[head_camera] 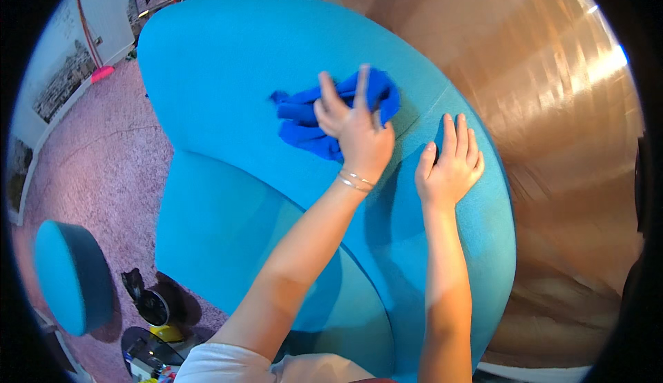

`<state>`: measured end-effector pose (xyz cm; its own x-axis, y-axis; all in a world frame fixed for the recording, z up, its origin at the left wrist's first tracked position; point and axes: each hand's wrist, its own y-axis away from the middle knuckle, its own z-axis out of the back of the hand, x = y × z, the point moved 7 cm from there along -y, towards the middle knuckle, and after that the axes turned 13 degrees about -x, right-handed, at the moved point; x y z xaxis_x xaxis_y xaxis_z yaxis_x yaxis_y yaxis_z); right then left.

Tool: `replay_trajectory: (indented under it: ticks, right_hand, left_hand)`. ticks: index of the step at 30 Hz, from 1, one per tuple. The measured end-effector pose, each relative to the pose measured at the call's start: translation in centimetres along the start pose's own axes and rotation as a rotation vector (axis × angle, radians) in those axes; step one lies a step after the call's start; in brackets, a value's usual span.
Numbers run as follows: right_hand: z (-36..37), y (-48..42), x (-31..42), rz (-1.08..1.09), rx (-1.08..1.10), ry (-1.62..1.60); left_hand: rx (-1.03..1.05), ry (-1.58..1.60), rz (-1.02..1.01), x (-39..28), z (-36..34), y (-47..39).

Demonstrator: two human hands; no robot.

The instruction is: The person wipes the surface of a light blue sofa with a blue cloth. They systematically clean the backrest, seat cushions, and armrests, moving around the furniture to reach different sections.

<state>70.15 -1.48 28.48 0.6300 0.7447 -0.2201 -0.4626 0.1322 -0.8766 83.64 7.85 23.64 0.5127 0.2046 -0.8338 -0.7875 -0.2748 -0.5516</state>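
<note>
A crumpled dark blue cloth (311,137) lies bunched against the wide top of the turquoise upholstered sofa (248,56). My left hand (357,129), slightly blurred, is over the cloth and holds it to the fabric, with two fingers stretched out across it. Thin bracelets (356,181) circle that wrist. To the right, my right hand (450,170) rests on the sofa's curved top near its outer edge, fingers extended and thumb apart, holding nothing. A seam line runs across the fabric between the two hands. Below them is the sofa's seat (222,222).
A shiny brown curtain or sheet (564,176) borders the sofa on the right. On the pinkish carpet (114,160) stand a round turquoise ottoman (75,279), a black bin (153,305) and a dark small table (145,349). A pink broom (102,73) leans against the far-left wall.
</note>
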Motion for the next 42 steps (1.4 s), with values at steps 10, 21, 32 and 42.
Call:
replay_trajectory:
  ticks: [10, 21, 32, 42]
  right_hand:
    - [-0.2, 0.7, -0.5, 0.02, -0.123, 0.054]
    - [-1.1, 1.3, -0.2, 0.002, -0.134, 0.01]
    - [-0.8, 2.9, -0.5, -0.033, -0.269, -0.06]
    - [-1.0, 2.6, 0.0, -0.021, -0.33, -0.181]
  left_hand:
    - [0.463, 0.012, -0.654, -2.0, -0.1, -0.4]
    - [0.341, -0.292, -0.639, -2.8, -4.5, -6.7]
    - [0.522, 0.041, -0.673, -4.7, -5.4, -5.1]
    - [0.49, -0.136, -0.829, -5.1, -6.3, -4.7]
